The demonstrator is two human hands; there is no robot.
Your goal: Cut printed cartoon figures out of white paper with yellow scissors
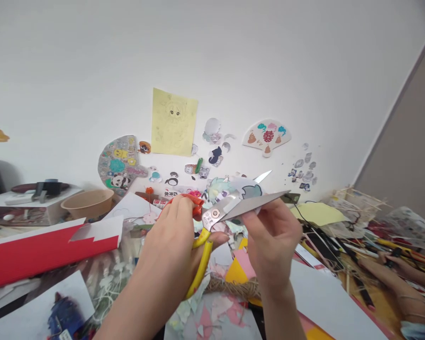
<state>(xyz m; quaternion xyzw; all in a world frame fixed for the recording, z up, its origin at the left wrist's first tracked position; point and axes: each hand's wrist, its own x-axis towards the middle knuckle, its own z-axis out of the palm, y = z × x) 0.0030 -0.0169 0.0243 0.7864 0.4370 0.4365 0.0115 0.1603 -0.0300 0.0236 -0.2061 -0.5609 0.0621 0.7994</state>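
Note:
My left hand (172, 231) is closed around the yellow handle of a pair of scissors (216, 213), whose metal blades point right and stand apart. An orange-red piece (195, 204) shows by its fingers; I cannot tell whether it belongs to the scissors. Behind and between the blades is a paper cutout (222, 188) of a mint-haired cartoon character. My right hand (272, 236) pinches the cutout near its right end, partly hidden by the lower blade. Paper scraps (219, 314) in mint, pink and white lie below the hands.
A brown bowl (88, 203) and a red-and-white folded card (53, 252) are at left. A blue bottle-like object (64, 316) lies front left. Drawings and a yellow sheet (174, 123) hang on the wall. At right are white paper (333, 302), a phone (320, 248) and another person's arms (396, 283).

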